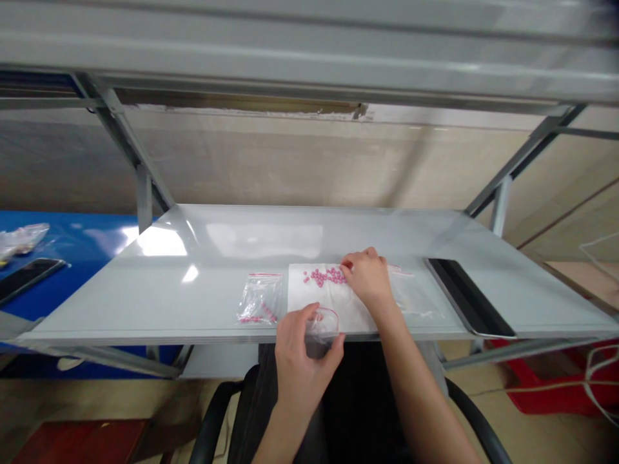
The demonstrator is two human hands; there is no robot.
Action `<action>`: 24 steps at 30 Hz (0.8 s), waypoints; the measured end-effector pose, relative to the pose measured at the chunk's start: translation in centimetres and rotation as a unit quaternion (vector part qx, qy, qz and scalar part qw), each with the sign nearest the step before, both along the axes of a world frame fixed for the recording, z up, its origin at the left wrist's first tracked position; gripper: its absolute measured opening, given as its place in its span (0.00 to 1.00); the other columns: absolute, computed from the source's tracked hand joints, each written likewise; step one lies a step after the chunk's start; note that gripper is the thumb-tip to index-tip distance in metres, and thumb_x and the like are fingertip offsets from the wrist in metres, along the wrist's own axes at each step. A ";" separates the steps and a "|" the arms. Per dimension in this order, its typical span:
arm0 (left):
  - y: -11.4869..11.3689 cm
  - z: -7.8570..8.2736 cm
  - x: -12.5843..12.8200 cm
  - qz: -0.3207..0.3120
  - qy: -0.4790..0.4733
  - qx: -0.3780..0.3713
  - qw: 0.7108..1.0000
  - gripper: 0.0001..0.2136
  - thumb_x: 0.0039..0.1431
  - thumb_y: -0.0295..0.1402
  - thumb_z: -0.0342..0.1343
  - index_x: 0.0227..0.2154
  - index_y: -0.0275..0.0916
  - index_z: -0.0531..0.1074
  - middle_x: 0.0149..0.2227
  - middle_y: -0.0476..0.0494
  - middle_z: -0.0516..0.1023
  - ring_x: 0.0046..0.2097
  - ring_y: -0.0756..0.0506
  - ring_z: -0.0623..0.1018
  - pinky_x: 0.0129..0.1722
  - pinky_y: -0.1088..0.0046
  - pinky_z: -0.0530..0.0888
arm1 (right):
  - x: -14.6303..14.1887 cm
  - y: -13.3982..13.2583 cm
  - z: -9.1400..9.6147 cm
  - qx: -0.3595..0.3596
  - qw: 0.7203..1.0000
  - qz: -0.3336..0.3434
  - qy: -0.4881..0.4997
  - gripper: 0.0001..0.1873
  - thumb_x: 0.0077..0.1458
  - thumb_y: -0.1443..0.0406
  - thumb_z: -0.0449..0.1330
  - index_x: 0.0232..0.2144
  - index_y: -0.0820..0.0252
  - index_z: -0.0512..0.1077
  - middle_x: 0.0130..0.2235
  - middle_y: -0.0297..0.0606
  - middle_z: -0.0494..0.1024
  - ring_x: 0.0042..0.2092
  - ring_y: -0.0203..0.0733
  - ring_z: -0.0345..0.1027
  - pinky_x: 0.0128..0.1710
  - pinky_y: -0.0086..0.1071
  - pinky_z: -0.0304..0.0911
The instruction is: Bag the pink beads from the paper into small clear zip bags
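Observation:
My left hand [302,351] pinches a small clear zip bag [323,325] with a red seal at the table's front edge. My right hand [368,277] rests curled, fingertips down, on a pile of small pink beads [325,276] lying on a white sheet [324,299]. Whether it holds a bead I cannot see. Left of the sheet lies a filled clear bag [260,298] with pink beads in its bottom. More clear bags [413,298] lie to the right of my right hand.
A dark flat tablet [467,295] lies on the grey table [193,283] at the right. A blue table [72,241] at the left bears a phone [26,277] and bags. A red crate [561,386] and cables sit on the floor right.

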State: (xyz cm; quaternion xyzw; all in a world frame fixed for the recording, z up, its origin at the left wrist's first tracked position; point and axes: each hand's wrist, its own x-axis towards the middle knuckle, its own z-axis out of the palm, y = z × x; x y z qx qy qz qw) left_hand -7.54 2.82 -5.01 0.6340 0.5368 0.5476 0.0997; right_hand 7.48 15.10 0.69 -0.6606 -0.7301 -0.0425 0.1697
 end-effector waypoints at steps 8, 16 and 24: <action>-0.1 0.0 0.0 0.005 0.008 0.001 1.000 0.18 0.57 0.34 0.63 0.50 0.42 0.70 0.40 0.43 0.79 0.42 0.40 0.79 0.45 0.60 0.76 | -0.4 -0.5 0.8 0.005 0.996 0.023 0.084 0.07 0.53 0.72 0.63 0.27 0.58 0.79 0.32 0.43 0.83 0.45 0.54 0.68 0.42 0.41 0.60; 0.1 0.1 0.0 0.006 0.011 -0.001 1.000 0.18 0.58 0.34 0.63 0.51 0.42 0.70 0.40 0.42 0.79 0.43 0.39 0.79 0.46 0.58 0.76 | 0.2 -6.5 3.6 -0.021 0.925 0.243 0.290 0.06 0.54 0.71 0.63 0.31 0.56 0.79 0.33 0.34 0.82 0.40 0.43 0.73 0.43 0.34 0.66; -0.1 0.1 0.0 0.002 0.003 -0.003 1.000 0.18 0.57 0.34 0.63 0.51 0.42 0.70 0.40 0.43 0.79 0.43 0.40 0.79 0.46 0.59 0.75 | 1.6 -5.8 2.1 0.020 0.945 0.192 0.265 0.04 0.56 0.67 0.62 0.31 0.56 0.78 0.33 0.35 0.83 0.37 0.43 0.76 0.40 0.35 0.68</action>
